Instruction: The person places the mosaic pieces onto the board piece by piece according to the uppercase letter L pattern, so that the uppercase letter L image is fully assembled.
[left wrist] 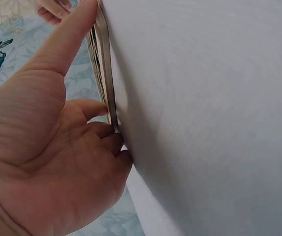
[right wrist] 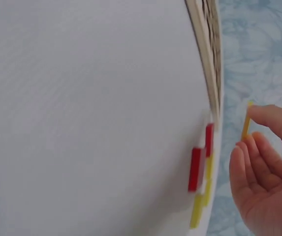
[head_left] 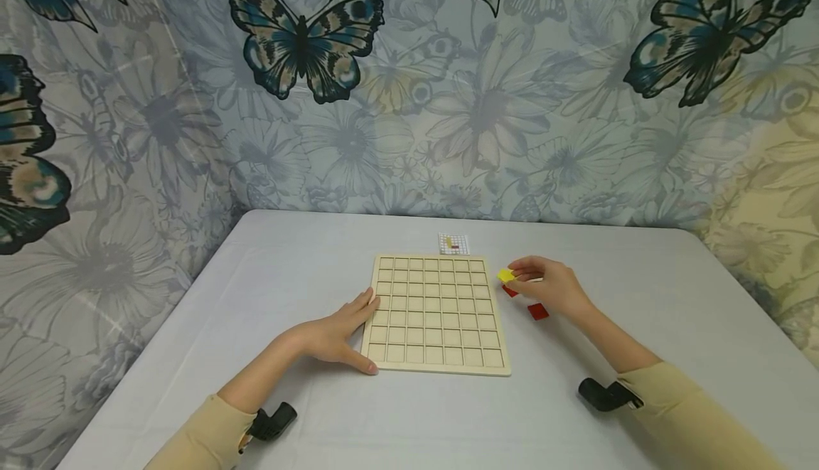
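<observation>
One yellow piece (right wrist: 247, 121) pinched in the right hand (head_left: 550, 287), just right of the grid board (head_left: 434, 319).
That hand partly hides one red piece (head_left: 510, 291); blurred yellow strips (right wrist: 196, 211), perhaps two pieces, lie near. The left hand (head_left: 335, 332), fingers spread, touches the board's left edge.

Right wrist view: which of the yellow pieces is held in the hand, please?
The raised yellow piece, pinched by the right hand; the other yellow pieces lie on the table.

Fingers (right wrist: 238, 169) pinch one yellow tile (right wrist: 246, 125); two red tiles (right wrist: 196, 169) lie beside other yellow pieces (right wrist: 196, 211).
</observation>
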`<move>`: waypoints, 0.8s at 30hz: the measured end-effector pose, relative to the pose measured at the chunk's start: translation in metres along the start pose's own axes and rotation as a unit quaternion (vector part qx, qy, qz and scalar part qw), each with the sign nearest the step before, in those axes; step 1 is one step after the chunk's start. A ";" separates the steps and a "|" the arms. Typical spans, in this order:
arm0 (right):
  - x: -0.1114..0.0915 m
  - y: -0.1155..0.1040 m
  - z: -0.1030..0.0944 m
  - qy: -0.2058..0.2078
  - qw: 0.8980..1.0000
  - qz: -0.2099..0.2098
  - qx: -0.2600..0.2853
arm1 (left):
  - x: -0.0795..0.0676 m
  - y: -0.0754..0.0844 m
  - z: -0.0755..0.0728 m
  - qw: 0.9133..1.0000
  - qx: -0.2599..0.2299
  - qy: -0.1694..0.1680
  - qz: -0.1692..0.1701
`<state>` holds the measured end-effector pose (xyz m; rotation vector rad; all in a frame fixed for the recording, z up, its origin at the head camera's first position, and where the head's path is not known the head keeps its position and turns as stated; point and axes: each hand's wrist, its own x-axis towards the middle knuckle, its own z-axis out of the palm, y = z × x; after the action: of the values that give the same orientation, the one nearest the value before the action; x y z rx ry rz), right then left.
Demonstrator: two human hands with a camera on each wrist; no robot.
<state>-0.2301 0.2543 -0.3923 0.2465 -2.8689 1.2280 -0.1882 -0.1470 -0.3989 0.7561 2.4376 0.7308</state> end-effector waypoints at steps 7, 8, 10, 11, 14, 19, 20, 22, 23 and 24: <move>0.013 -0.021 0.017 -0.010 0.999 -0.002 0.039 | 0.000 0.001 0.000 1.000 -0.002 0.000 -0.002; 0.015 -0.024 0.020 -0.012 0.999 -0.008 0.038 | 0.000 0.001 0.000 1.000 -0.002 -0.001 -0.002; 0.018 -0.032 0.025 -0.015 0.999 -0.019 0.043 | 0.000 0.001 0.000 1.000 -0.002 -0.001 -0.003; 0.019 -0.036 0.027 -0.018 0.998 -0.026 0.048 | 0.000 0.002 0.000 1.000 -0.002 -0.001 -0.004; 0.023 -0.047 0.035 -0.029 0.996 -0.047 0.064 | 0.000 0.003 0.000 1.000 -0.002 -0.001 -0.005; 0.029 -0.062 0.047 -0.043 0.994 -0.059 0.082 | -0.001 0.003 0.000 1.000 -0.004 -0.001 -0.006; 0.031 -0.064 0.050 -0.044 0.994 -0.059 0.085 | 0.000 0.003 0.000 1.000 -0.004 0.000 -0.006; 0.033 -0.067 0.054 -0.048 0.993 -0.061 0.084 | 0.000 0.003 0.000 1.000 -0.004 0.000 -0.004; 0.035 -0.069 0.057 -0.050 0.993 -0.059 0.088 | 0.000 0.003 0.000 1.000 -0.004 0.001 -0.004; 0.036 -0.070 0.059 -0.052 0.993 -0.058 0.089 | 0.000 0.003 0.000 1.000 -0.004 0.001 -0.003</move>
<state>-0.2525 0.1593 -0.3800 0.4853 -2.7825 1.4923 -0.1867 -0.1450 -0.3967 0.7454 2.4365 0.7383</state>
